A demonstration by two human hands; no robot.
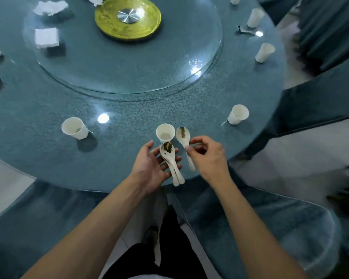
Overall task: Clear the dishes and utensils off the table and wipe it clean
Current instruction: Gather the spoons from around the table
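left hand (149, 168): palm up, fingers spread, cradling spoon stack (170, 162) across them
right hand (207, 155): fingers pinching handle of dirty spoon (183, 135)
cup (165, 133): on desk (119, 125), just beyond both fingertips
step: nest spoon onto stack, bowls aligned, then close left fingers
risk: residue drips; keep bowls level

Over the near edge of the round table (48, 158), the left hand (151, 168) is lying palm up, cradling stacked dirty spoons (169, 160), while the right hand (207, 156) is pinching another soiled spoon (184, 137) just beside a white paper cup (165, 133).
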